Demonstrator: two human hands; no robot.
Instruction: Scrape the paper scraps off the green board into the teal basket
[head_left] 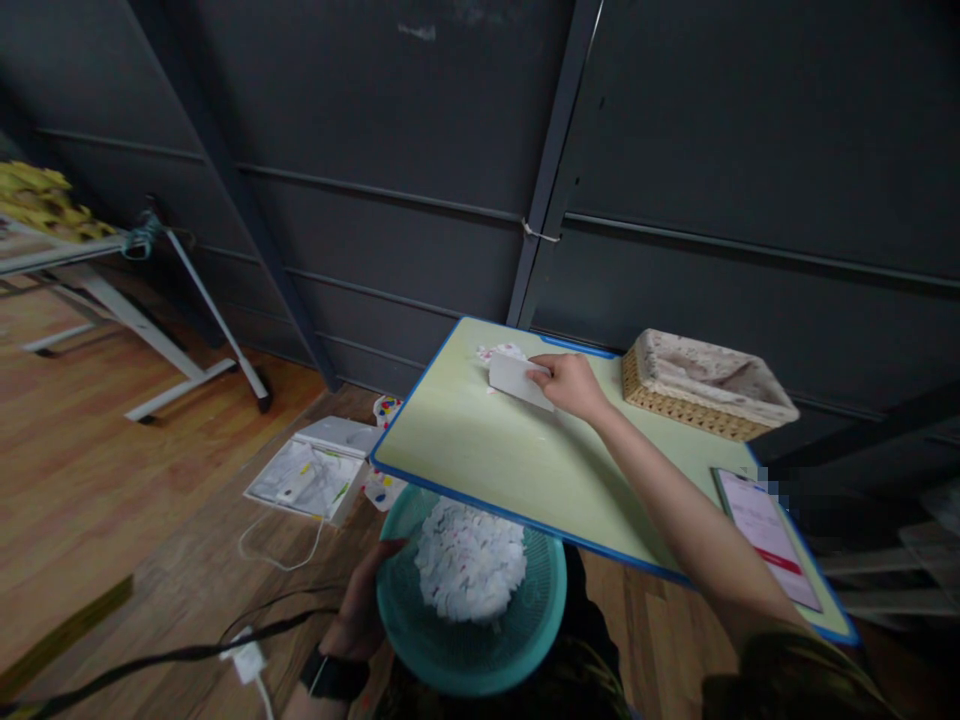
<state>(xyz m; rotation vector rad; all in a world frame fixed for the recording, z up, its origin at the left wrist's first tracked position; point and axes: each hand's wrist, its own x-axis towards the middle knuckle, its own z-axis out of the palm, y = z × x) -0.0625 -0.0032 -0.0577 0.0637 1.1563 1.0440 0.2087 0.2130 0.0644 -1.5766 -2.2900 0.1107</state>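
Note:
Over the far left part of the pale green tabletop (450,430), my right hand (570,385) grips a flat white rectangular card (517,381), closed with the thumb on one face. Just beyond the card lies a small pile of white scraps with red specks (504,351). Below the table's front edge, my left hand (367,595) is closed around the left rim of a teal plastic basket (544,640). A heap of small white pieces (471,560) fills the basket's middle. The fingers under the rim are partly hidden.
A lined wicker basket (690,415) stands at the table's back right, with a phone (769,535) near its right edge. On the floor at left are an open white box (307,475) and a black cable (180,655). A dark metal wall (420,130) rises behind.

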